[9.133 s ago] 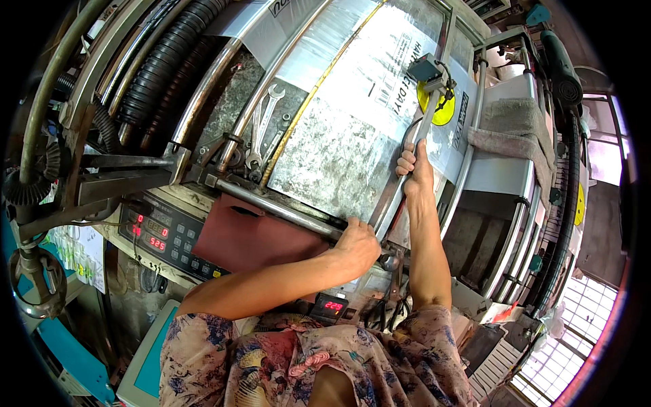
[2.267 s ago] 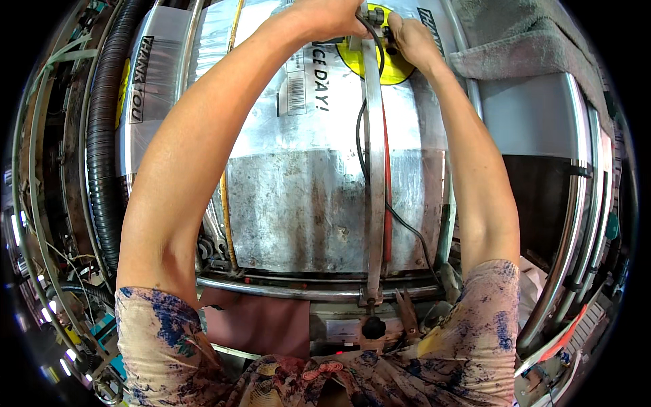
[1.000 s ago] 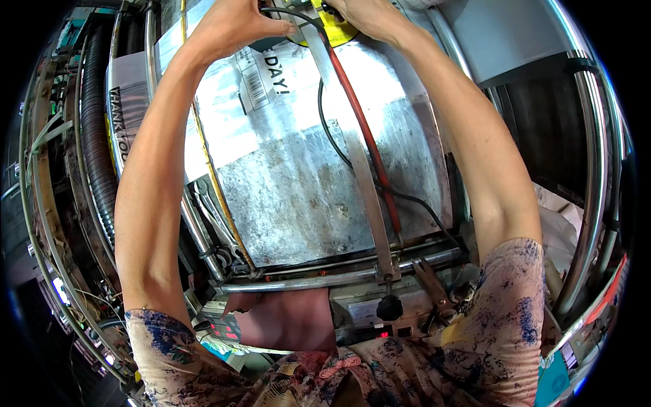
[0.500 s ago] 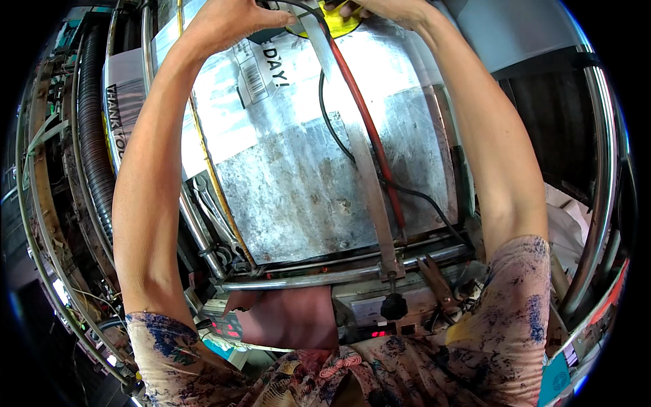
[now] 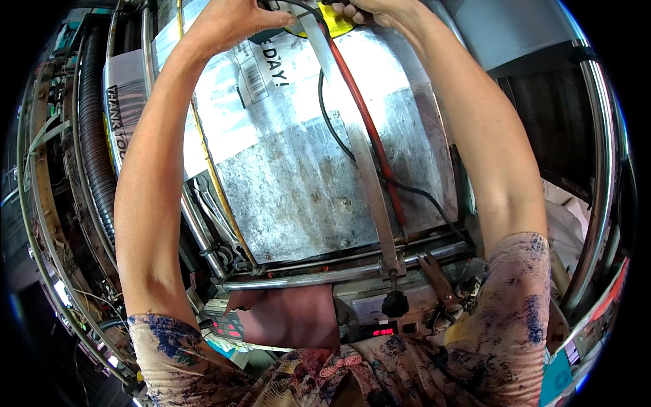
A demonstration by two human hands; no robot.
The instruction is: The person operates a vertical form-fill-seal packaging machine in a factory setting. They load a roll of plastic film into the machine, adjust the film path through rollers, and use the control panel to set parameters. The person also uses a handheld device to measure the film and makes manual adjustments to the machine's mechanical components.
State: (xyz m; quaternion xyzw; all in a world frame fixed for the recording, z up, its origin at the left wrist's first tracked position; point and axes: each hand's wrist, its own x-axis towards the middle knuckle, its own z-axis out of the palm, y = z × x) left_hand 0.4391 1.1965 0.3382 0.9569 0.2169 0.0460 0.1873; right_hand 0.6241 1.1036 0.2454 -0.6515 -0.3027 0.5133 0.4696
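Both hands reach up to the top of a worn metal machine panel, working at a yellow part there.

Nearest, at the lower edge, sits a black knob [image 5: 395,303] with red lit displays [image 5: 382,332] just beside it, under a horizontal steel bar [image 5: 298,278]. Above stands the scratched metal panel [image 5: 305,190], crossed by a flat metal strip [image 5: 363,163], a red rod [image 5: 369,129] and a thin black cable [image 5: 332,129]; a black ribbed hose [image 5: 91,149] runs well apart at the left. Farthest up, the left hand [image 5: 234,20] is curled, fingers closed at the strip's top end; the right hand [image 5: 380,10] is curled over the yellow part [image 5: 337,24], though its exact grip is cut by the frame edge.
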